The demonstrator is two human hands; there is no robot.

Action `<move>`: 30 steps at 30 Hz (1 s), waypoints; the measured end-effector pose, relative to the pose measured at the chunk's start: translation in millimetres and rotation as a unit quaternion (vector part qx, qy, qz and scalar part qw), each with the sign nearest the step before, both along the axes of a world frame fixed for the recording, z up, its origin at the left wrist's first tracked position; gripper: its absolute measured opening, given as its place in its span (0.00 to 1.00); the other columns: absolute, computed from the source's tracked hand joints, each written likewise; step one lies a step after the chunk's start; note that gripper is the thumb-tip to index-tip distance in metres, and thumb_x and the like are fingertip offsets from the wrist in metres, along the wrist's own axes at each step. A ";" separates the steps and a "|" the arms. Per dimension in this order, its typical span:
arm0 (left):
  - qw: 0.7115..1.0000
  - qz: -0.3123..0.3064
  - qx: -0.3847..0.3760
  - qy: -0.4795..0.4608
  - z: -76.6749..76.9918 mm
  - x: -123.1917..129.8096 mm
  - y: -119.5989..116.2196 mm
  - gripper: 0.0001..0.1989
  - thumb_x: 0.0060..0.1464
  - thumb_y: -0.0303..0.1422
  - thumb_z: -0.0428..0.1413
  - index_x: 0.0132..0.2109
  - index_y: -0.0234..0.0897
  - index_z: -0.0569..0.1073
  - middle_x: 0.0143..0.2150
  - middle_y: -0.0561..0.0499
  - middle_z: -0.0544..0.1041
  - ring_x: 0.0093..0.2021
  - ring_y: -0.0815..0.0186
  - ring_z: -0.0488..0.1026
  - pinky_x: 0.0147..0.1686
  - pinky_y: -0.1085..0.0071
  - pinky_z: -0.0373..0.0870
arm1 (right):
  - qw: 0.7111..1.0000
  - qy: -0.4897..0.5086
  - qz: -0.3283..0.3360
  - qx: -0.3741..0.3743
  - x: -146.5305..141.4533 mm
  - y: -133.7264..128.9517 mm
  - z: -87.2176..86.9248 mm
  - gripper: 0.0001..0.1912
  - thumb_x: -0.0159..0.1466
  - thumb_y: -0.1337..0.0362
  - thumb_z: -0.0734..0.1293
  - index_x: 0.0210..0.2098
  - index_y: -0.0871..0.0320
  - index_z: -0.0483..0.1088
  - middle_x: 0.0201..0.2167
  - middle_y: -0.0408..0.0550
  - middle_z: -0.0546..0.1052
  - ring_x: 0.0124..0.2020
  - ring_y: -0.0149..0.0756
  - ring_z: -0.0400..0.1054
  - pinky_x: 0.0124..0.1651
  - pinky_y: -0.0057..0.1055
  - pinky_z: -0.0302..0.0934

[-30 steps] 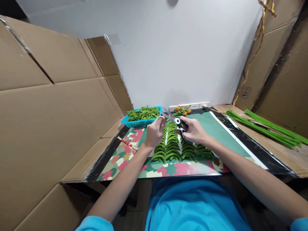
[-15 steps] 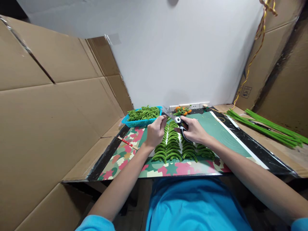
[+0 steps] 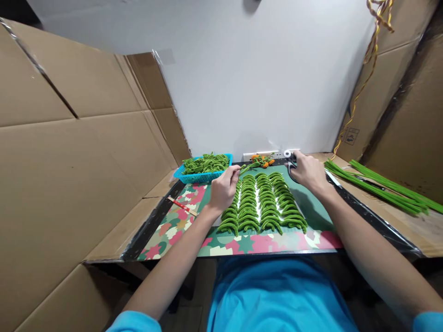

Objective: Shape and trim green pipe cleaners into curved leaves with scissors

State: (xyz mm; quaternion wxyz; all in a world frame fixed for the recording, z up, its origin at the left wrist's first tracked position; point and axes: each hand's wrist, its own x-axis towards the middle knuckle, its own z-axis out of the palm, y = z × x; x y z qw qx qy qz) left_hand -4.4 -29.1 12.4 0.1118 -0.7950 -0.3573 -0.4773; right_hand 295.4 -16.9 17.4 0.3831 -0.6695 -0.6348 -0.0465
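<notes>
My left hand (image 3: 224, 186) is closed in a pinch above the left end of the laid-out rows, with a small green fuzzy stem (image 3: 242, 168) at its fingertips. My right hand (image 3: 309, 171) is off to the right at the back of the table, its fingers around the scissors (image 3: 291, 170). The blades point toward the wall and are hard to make out. Between my hands, curved green fuzzy pieces (image 3: 248, 203) lie in several neat columns on white strips. Just behind them rests a bunch of orange flowers with green stems (image 3: 265, 160).
A blue basket (image 3: 199, 177) of green fuzzy pieces stands at the back left. A red-and-cream stick (image 3: 182, 206) lies on the patterned mat (image 3: 162, 235). Long green stems (image 3: 380, 186) are on the right. Cardboard walls (image 3: 79, 161) flank the table; a power strip (image 3: 249, 156) runs along the wall.
My right hand has carried the scissors away from my left hand, to the right and back, uncovering the columns of green pieces. My left hand has stayed nearly in place.
</notes>
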 end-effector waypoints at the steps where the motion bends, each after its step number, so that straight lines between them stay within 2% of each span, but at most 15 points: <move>1: 1.000 -0.001 0.002 0.003 0.2 0.3 -0.4 0.11 0.75 0.37 0.49 0.51 0.41 0.75 0.36 0.53 0.82 0.32 0.67 0.79 0.32 0.74 0.66 | 0.999 -0.014 -0.026 -0.030 10.2 4.6 -1.0 0.17 0.57 0.60 0.73 0.46 0.56 0.77 0.30 0.54 0.80 0.32 0.46 0.72 0.38 0.35 0.58; 2: 1.000 -0.002 0.003 0.006 0.3 0.6 -0.7 0.11 0.75 0.37 0.49 0.51 0.41 0.75 0.37 0.52 0.82 0.33 0.67 0.79 0.32 0.75 0.66 | 0.999 0.004 -0.036 -0.040 19.8 8.9 -2.1 0.20 0.56 0.59 0.74 0.48 0.56 0.78 0.32 0.54 0.81 0.34 0.48 0.74 0.38 0.35 0.60; 4: 1.000 -0.001 0.005 0.008 0.4 0.9 -1.0 0.11 0.75 0.37 0.49 0.51 0.41 0.75 0.38 0.52 0.83 0.34 0.67 0.79 0.33 0.74 0.66 | 0.997 0.080 0.004 -0.015 36.2 15.3 -4.8 0.22 0.61 0.54 0.72 0.51 0.59 0.78 0.36 0.56 0.83 0.36 0.47 0.76 0.38 0.35 0.62; 5: 1.000 0.001 0.005 0.009 0.4 1.1 -1.0 0.11 0.75 0.37 0.49 0.51 0.41 0.75 0.38 0.52 0.83 0.34 0.67 0.80 0.33 0.74 0.66 | 0.996 0.094 0.000 -0.004 42.8 17.3 -6.3 0.21 0.64 0.51 0.69 0.49 0.59 0.79 0.37 0.57 0.83 0.37 0.48 0.76 0.39 0.35 0.63; 9: 1.000 0.005 -0.001 0.011 0.6 1.5 -1.2 0.11 0.75 0.37 0.49 0.51 0.41 0.75 0.39 0.52 0.83 0.35 0.66 0.80 0.33 0.74 0.66 | 0.992 0.034 -0.100 -0.073 59.6 18.2 -13.4 0.24 0.59 0.48 0.75 0.48 0.57 0.84 0.36 0.61 0.84 0.39 0.56 0.78 0.39 0.40 0.64; 15: 1.000 0.010 -0.015 0.016 0.6 2.5 -0.5 0.13 0.75 0.40 0.48 0.52 0.41 0.76 0.39 0.51 0.83 0.37 0.65 0.81 0.35 0.74 0.68 | 0.989 0.010 -0.125 -0.079 65.9 21.3 -24.7 0.30 0.59 0.45 0.75 0.56 0.55 0.82 0.42 0.64 0.85 0.44 0.58 0.79 0.41 0.40 0.66; 18: 1.000 0.008 -0.018 0.019 1.0 2.3 0.1 0.13 0.75 0.39 0.48 0.52 0.41 0.76 0.39 0.51 0.83 0.36 0.65 0.80 0.33 0.74 0.66 | 0.986 -0.012 -0.148 -0.078 64.1 25.2 -31.1 0.30 0.61 0.48 0.74 0.60 0.53 0.79 0.45 0.64 0.85 0.46 0.58 0.79 0.43 0.40 0.67; 21: 1.000 0.004 -0.014 0.019 2.5 1.5 0.3 0.13 0.75 0.38 0.48 0.51 0.41 0.76 0.38 0.51 0.82 0.34 0.66 0.80 0.32 0.73 0.65 | 0.982 -0.033 -0.152 -0.106 61.4 28.3 -38.0 0.27 0.59 0.53 0.76 0.58 0.51 0.81 0.42 0.64 0.85 0.45 0.59 0.80 0.43 0.41 0.66; 24: 1.000 0.000 -0.004 0.019 4.2 0.2 0.2 0.11 0.74 0.37 0.49 0.51 0.41 0.76 0.39 0.51 0.83 0.35 0.66 0.80 0.33 0.74 0.66 | 0.982 -0.045 -0.155 -0.093 59.7 30.6 -44.2 0.26 0.63 0.56 0.73 0.61 0.48 0.78 0.44 0.63 0.85 0.46 0.59 0.80 0.44 0.42 0.66; 30: 1.000 -0.004 0.014 0.021 5.1 -1.1 1.0 0.11 0.74 0.37 0.50 0.50 0.41 0.76 0.38 0.52 0.83 0.33 0.66 0.80 0.31 0.74 0.66 | 0.987 -0.049 -0.135 -0.074 58.1 33.8 -52.2 0.25 0.64 0.59 0.71 0.61 0.51 0.76 0.44 0.60 0.85 0.44 0.54 0.80 0.41 0.37 0.64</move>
